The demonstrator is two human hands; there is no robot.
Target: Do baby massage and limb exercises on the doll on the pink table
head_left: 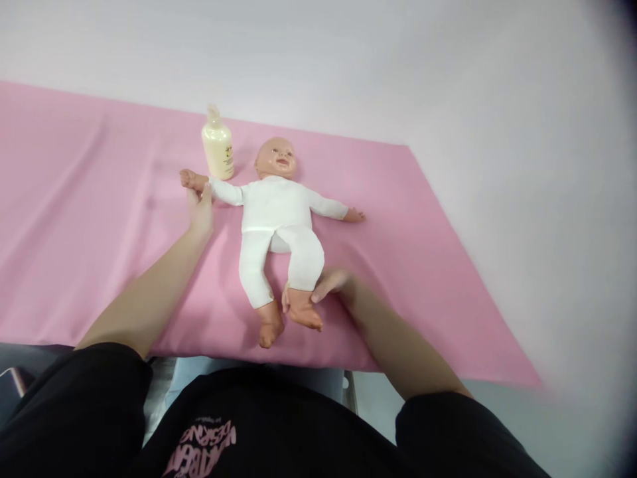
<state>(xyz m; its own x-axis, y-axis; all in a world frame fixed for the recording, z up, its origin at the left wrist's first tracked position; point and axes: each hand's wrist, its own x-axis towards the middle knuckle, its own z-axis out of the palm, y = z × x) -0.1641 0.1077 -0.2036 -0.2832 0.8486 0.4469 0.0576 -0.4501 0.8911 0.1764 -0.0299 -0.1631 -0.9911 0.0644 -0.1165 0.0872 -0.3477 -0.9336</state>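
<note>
Two hands are on the doll (276, 212), which lies face up on the pink sheet (99, 232): my left hand (200, 209) clasps its wrist beside the lotion bottle (217, 149), and my right hand (328, 282) closes on its ankle.

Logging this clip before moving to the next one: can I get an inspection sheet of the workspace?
Surface: pink sheet, lightly creased, spread over a table.
Job's things: doll in white suit, lying face up, arms spread.
Clutter: cream bottle upright beside the doll's arm.
Grippers: left hand holds the doll's wrist; right hand grips one doll foot.
Cables: nothing seen.
Surroundings: plain white wall; black sleeves at bottom edge.
</note>
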